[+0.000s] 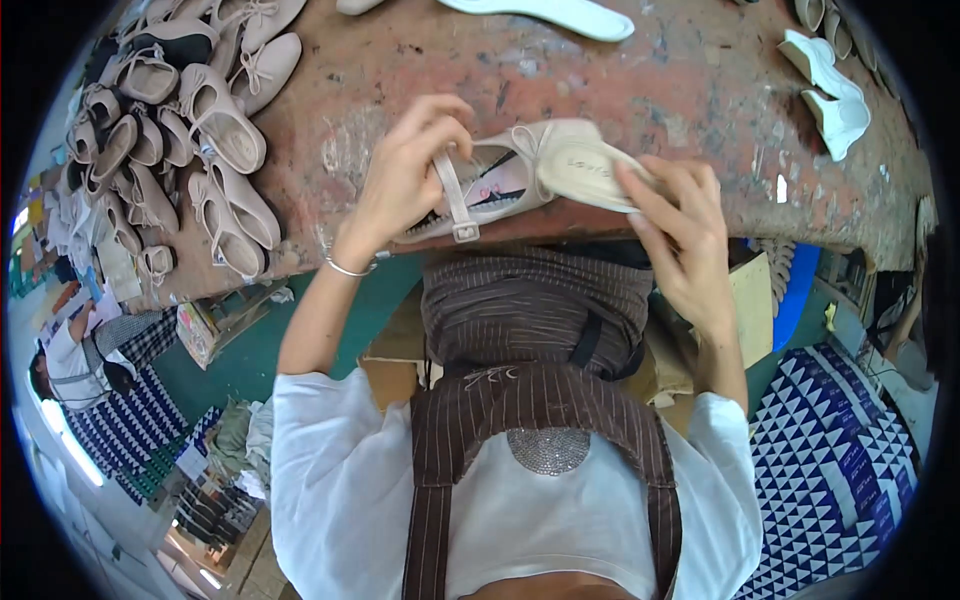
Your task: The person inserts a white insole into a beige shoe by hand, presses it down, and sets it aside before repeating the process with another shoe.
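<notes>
A beige shoe [528, 190] with a buckled strap and a small bow lies on its length near the table's front edge. My left hand [408, 165] is closed on it at the strap end, fingers curled round the strap. Inside the shoe the dark and light bottom shows through the opening. My right hand [685, 225] pinches a cream insole [580, 172] between thumb and fingers. The insole's printed heel end overlaps the shoe's toe end; whether the two touch, I cannot tell. The insole's far end is partly covered by my right fingers.
Many beige shoes [222, 125] are heaped at the table's left. White insoles [560, 12] lie at the far edge, and more white shoe parts [838, 115] at the right. The worn reddish table [340, 60] ends close before me. Patterned blue-and-white boxes [830, 450] stand lower right.
</notes>
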The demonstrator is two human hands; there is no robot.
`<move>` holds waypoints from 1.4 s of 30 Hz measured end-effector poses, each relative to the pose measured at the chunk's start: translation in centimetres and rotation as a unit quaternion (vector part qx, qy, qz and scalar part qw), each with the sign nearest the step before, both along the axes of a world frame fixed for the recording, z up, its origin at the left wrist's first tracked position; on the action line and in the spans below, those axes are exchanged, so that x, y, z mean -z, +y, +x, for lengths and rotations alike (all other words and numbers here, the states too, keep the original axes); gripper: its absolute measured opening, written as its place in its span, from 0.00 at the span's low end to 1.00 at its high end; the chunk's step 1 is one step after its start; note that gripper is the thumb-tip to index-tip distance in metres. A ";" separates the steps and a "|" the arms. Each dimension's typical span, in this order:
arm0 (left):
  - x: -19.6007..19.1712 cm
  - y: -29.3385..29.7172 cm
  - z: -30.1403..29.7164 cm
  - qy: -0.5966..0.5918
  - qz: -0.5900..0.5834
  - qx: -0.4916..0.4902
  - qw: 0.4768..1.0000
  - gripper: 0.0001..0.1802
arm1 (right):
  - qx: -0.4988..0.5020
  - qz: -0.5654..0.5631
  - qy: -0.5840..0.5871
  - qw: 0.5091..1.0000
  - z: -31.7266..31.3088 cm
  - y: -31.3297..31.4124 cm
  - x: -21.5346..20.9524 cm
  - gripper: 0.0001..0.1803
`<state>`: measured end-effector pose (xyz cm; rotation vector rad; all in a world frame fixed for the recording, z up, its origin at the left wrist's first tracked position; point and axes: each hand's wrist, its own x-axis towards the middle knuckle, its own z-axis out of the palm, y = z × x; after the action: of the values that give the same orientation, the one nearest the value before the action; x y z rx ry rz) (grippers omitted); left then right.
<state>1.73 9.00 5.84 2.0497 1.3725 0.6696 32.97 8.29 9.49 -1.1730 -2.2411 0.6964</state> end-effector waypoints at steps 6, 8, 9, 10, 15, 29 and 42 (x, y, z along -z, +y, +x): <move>2.0 -6.8 0.0 0.146 0.044 -0.382 0.911 0.30 | -0.089 0.052 -0.028 0.994 -4.6 0.9 3.7 0.19; 2.1 -8.9 0.4 0.104 -0.080 -0.447 0.885 0.31 | -0.147 0.046 -0.028 0.988 -6.9 1.1 4.8 0.19; 3.2 -9.9 0.2 0.115 -0.069 -0.426 0.895 0.32 | -0.171 0.031 -0.004 0.985 -7.9 1.3 5.1 0.18; 4.0 -10.5 0.5 0.025 -0.075 -0.441 0.894 0.32 | -0.182 0.029 -0.003 0.983 -8.9 1.6 5.5 0.18; 5.5 -9.5 -0.2 -0.131 -0.058 -0.450 0.882 0.33 | -0.218 -0.063 0.038 0.973 -11.8 2.5 5.9 0.16; 6.9 -8.5 -1.5 -0.183 -0.081 -0.460 0.865 0.25 | -0.210 -0.094 0.043 0.972 -14.8 1.7 8.4 0.12; 7.0 -7.3 -2.0 -0.302 -0.100 -0.471 0.823 0.04 | -0.372 0.017 -0.004 0.928 -15.8 1.8 9.1 0.24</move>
<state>-0.26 1.66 -1.20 0.7393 1.8699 1.3536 17.13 10.11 0.37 -0.2591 -2.6841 0.9138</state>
